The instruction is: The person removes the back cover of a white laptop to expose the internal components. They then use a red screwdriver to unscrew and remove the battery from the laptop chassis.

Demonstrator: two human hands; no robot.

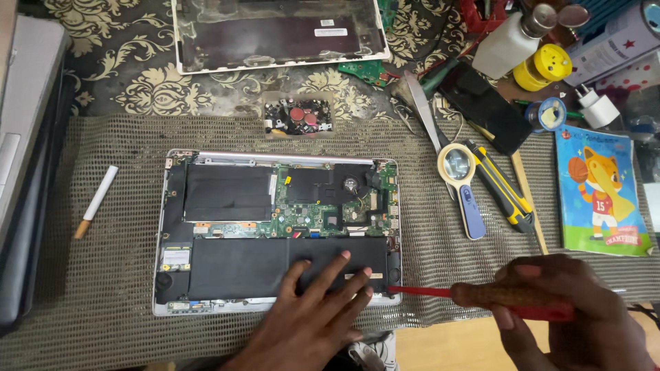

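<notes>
I saw an opened laptop lying bottom-up on a mesh mat over the table, its cover off and its black battery and green circuit board bare. My left hand lay flat and released, fingers spread, pressing on the battery's right part near the front edge. My right hand was clenched around a red-handled screwdriver, whose tip met the laptop's lower right corner. I judged the laptop light but stiff, with a fragile board, best steadied by its metal rim or the battery face, never by the board. Its detached bottom cover lay well behind it, with a small tray of parts between. To the right lay a magnifying glass, a yellow utility knife and a cartoon-cat booklet; a cigarette lay on the left.
</notes>
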